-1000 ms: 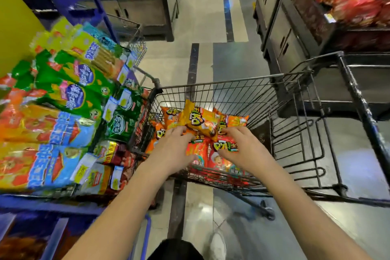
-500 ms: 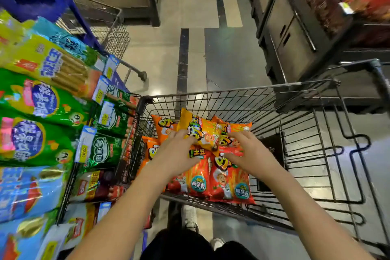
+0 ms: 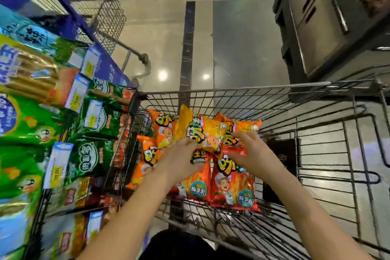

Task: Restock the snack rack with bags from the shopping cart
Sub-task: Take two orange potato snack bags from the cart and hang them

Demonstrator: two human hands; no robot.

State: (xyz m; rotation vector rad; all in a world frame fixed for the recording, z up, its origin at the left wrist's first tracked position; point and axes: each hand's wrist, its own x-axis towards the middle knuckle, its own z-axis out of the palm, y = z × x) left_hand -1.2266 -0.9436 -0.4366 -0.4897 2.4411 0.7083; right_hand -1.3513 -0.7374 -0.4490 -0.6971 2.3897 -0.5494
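Two hands reach into a shopping cart beside a stocked snack rack.
At left, the snack rack (image 3: 69, 124) is packed with green and blue packs behind price tags. Touching its right side, the wire shopping cart (image 3: 236, 90) holds a heap of bags in its left half. The left hand (image 3: 181, 160) meets the near edge of the yellow bag (image 3: 202, 131) lying on top; whether it grips cannot be told. The right hand (image 3: 249, 154), fingers spread apart, rests on the red bags (image 3: 232, 188).
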